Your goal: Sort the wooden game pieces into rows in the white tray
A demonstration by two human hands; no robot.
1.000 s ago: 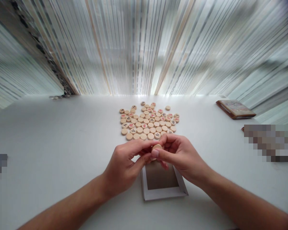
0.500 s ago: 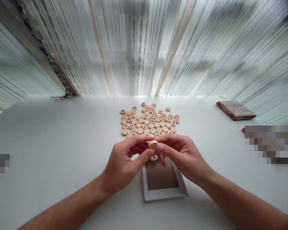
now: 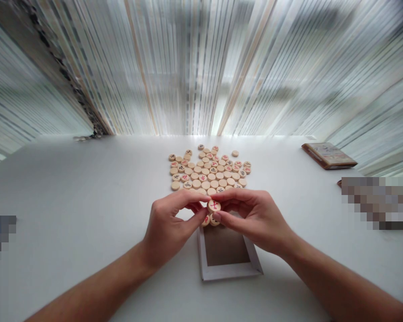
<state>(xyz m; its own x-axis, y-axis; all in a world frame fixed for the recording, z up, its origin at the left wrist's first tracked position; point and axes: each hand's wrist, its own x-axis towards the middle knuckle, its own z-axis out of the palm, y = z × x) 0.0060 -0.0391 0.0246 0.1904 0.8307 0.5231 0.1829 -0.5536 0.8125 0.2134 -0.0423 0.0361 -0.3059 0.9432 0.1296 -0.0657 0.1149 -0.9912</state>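
Note:
Between the fingertips of my left hand and my right hand is a round wooden xiangqi piece, its red character facing me. Both hands are closed on it in a pinch, thumbs below and forefingers above. Just under it, at the far end of a shallow white-rimmed box, lie a piece with a black character and one with a red character, each partly covered by my thumbs. The box has a brown inside. My hands hide its far rim.
Beyond my hands, many loose xiangqi pieces spread over the white table, some blank side up. A brown-edged box or book lies at the back right, near a blurred-out item. A striped curtain hangs behind the table.
The held piece now shows its red character where a blank face was seen before. My right fingers have drawn up from below it, and a red-marked piece in the box has come into sight.

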